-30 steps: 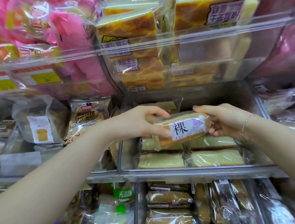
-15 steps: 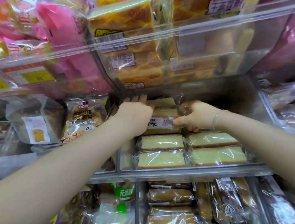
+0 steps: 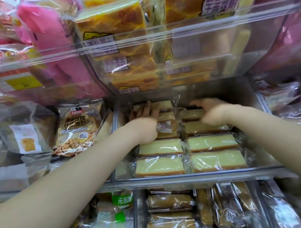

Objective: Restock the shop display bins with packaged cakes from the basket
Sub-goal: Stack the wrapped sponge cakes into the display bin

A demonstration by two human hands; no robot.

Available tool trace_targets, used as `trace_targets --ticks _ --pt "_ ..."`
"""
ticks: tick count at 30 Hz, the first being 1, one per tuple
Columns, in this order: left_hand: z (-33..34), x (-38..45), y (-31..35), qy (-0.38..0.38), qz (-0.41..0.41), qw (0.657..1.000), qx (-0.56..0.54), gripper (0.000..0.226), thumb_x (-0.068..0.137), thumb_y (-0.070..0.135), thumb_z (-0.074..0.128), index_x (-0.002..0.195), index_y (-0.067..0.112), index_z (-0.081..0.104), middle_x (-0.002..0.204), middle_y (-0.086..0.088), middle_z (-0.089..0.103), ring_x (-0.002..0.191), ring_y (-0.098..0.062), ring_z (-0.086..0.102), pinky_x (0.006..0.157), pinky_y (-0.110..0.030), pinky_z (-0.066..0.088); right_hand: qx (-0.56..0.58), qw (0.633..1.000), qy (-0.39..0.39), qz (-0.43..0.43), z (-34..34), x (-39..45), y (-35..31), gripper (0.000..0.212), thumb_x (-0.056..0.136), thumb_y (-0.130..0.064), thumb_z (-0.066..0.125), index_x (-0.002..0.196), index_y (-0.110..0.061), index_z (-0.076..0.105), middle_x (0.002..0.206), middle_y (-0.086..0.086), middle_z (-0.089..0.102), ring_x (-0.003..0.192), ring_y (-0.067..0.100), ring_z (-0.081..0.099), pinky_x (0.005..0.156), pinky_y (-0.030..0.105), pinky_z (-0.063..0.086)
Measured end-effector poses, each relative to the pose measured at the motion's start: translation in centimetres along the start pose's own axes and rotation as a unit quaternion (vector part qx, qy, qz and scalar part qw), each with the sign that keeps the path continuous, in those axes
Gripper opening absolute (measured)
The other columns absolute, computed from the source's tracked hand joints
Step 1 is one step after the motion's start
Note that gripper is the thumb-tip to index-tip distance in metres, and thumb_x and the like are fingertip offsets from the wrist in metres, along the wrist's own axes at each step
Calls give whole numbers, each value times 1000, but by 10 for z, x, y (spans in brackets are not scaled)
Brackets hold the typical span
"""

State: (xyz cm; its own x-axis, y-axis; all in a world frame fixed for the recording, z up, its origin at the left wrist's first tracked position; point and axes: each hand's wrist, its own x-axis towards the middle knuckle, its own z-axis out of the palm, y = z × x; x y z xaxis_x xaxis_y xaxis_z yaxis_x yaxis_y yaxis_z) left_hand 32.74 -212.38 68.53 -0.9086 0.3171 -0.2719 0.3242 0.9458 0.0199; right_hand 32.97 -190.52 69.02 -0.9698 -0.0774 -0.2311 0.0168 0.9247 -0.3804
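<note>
Both hands reach deep into the clear display bin (image 3: pixel 197 178) on the middle shelf. The left hand (image 3: pixel 145 121) lies flat, fingers straight and spread, pressing on wrapped cakes at the back of the bin's left column; just beside its wrist sits a labelled cake packet (image 3: pixel 165 127). The right hand (image 3: pixel 213 112) is blurred — it rests over the cakes at the back of the right column, and I cannot tell whether its fingers grip anything. In front of the hands, four wrapped pale-yellow cake slices (image 3: pixel 214 143) lie in two neat columns. A Rye Walnuts bag (image 3: pixel 74 131) stands in the neighbouring bin to the left.
</note>
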Motion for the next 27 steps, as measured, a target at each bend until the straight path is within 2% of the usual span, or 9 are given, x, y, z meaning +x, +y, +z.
trace_targets --ticks 1,3,6,9,12,15,20,24,27 --pt "2 0 0 7 -2 1000 -5 84 94 21 48 151 29 -13 159 -7 -21 147 -28 -11 115 -50 -2 -59 997 -40 3 9 1 -1 69 84 -4 52 144 -32 32 143 8 39 119 30 48 88 29 46" --pt "4 -1 0 33 -3 999 11 82 94 21 48 151 27 -11 159 -8 -19 147 -28 -10 115 -50 0 -128 990 -55 -7 19 5 -2 74 85 -4 48 146 -37 23 148 9 26 125 35 39 95 37 45" --pt "5 -5 2 67 1 997 45 83 94 17 50 152 25 -9 160 -10 -14 147 -30 -6 115 -52 6 -156 985 -59 -34 11 6 -1 74 84 -1 47 144 -39 27 146 8 26 127 35 37 90 34 44" --pt "2 -7 2 51 5 997 51 90 89 11 53 152 24 -10 160 -11 -13 147 -31 -6 116 -52 9 -159 982 -88 -44 4 6 0 72 84 0 46 143 -40 30 143 7 30 123 33 41 87 31 44" --pt "1 -9 3 49 20 998 31 96 86 34 59 151 28 -12 160 -10 -14 147 -30 -8 115 -54 4 -151 982 -96 -55 0 6 -1 69 85 0 42 141 -40 34 140 6 33 123 30 41 90 31 42" --pt "3 -5 9 107 80 991 -13 91 84 62 51 148 42 -11 160 -4 -13 147 -26 -12 114 -56 0 -147 983 -91 -59 -1 6 -2 68 86 0 42 141 -39 36 141 6 34 123 29 42 91 31 41" --pt "14 8 9 66 72 995 18 74 92 63 35 145 49 -16 158 -2 -22 145 -24 -20 113 -53 -9 -176 982 -61 17 11 -5 -5 71 85 -8 47 146 -32 19 143 13 25 120 37 41 92 37 43" --pt "21 10 12 77 62 995 7 71 94 61 32 145 49 -15 158 -1 -24 145 -24 -21 112 -54 -11 -160 981 -104 25 22 -19 -7 39 92 -27 49 129 -13 48 120 8 55 104 26 55 81 30 46" --pt "22 8 14 85 59 994 -16 70 94 62 32 146 48 -12 158 0 -23 145 -24 -20 113 -53 -12 -109 990 -84 8 28 -23 -12 43 95 -39 45 130 -15 49 126 8 56 112 27 53 84 29 40"
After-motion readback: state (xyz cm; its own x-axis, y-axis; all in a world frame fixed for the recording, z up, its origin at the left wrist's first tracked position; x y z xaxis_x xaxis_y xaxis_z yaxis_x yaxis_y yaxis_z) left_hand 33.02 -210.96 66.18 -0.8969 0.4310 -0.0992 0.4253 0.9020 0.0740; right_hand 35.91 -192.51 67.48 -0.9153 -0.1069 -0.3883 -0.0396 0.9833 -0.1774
